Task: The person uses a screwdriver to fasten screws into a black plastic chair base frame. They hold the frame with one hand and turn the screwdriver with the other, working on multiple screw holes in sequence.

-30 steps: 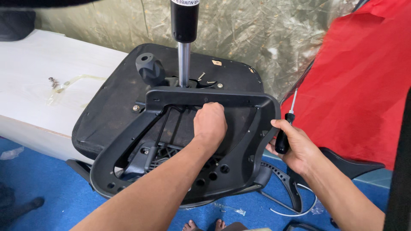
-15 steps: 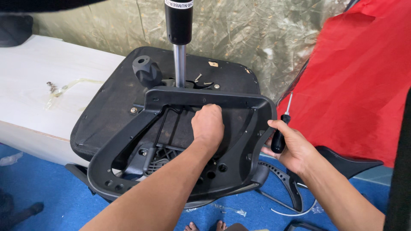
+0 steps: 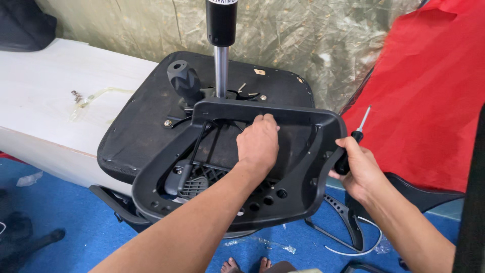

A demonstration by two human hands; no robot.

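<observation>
Hands at work on an upturned office chair, as we see them from the head camera. We find our left hand (image 3: 258, 144) resting knuckles-up inside the black plastic frame with rounded corners (image 3: 303, 187), its fingers curled down onto the frame's upper inner edge; whether they actually clamp that edge we cannot tell, since the fingertips are hidden. Our right hand (image 3: 359, 169) is clenched around the black-handled screwdriver with a thin metal shaft (image 3: 355, 139), which points up and slightly to the right, while the same hand presses against the frame's right outer rim. The frame lies tilted over the black fabric-covered seat underside (image 3: 136, 131), which rests upside down on the pale wooden surface (image 3: 45, 106). A chrome gas-lift column with a black upper sleeve (image 3: 221, 55) rises upright from the centre of the seat, just beyond the frame's far edge, and a black ribbed adjustment knob (image 3: 183, 81) stands just to its left. Small loose screws in a clear plastic bag (image 3: 83, 97) lie on the surface, well apart from the seat. Behind the right hand hangs a red cloth (image 3: 429, 91), and below it a black curved armrest part (image 3: 348, 222) and a white cable (image 3: 358, 247) lie on the blue floor (image 3: 55, 202).
</observation>
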